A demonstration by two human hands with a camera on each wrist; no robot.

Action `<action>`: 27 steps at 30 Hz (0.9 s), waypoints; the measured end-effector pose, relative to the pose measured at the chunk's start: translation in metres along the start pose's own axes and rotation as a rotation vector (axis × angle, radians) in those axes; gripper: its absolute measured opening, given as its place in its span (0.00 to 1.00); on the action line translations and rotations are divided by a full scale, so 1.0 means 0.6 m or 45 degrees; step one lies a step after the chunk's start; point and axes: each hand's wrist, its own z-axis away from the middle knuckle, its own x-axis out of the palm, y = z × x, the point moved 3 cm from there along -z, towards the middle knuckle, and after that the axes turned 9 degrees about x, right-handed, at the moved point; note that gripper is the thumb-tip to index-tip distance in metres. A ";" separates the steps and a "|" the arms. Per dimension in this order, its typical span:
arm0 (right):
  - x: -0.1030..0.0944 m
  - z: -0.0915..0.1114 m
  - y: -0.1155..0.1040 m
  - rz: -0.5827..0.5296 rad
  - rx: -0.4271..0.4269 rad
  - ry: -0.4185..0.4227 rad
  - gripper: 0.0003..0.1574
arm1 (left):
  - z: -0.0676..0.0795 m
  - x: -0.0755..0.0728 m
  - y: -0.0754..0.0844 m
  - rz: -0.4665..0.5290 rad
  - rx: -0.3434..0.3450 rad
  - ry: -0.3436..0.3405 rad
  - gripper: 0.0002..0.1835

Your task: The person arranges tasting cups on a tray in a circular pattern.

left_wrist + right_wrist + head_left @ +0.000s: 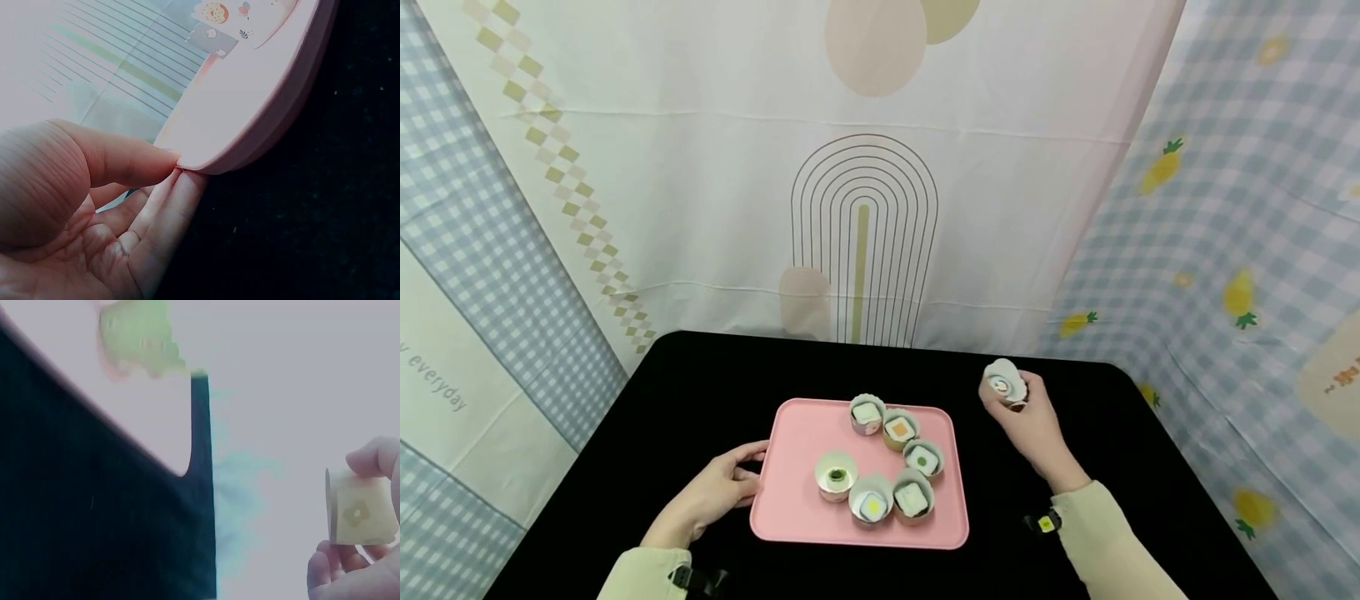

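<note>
On the black table lies a pink tray (797, 437). Its left edge is pinched between the thumb and fingers of my left hand (718, 492); the left wrist view shows that grip on the tray rim (215, 164) up close. My right hand (1033, 425) holds a paper baking cup (1003, 385) off to the tray's right, with something pale and patterned inside. In the right wrist view this cup (359, 509) has a flower print on its side. Several similar cups, including a green-centred one (922, 460), stand in a curve on the tray, mostly holding pale square pieces.
The black tabletop (730, 375) runs back to a white patterned cloth (722, 208). Blue checked cloths hang at the left (497, 242) and the right (1240, 225). The tray's left part (790, 475) shows bare pink surface.
</note>
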 end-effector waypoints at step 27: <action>0.272 0.060 -0.128 0.028 -0.262 -0.581 0.33 | 0.001 0.002 0.000 0.010 0.000 0.000 0.34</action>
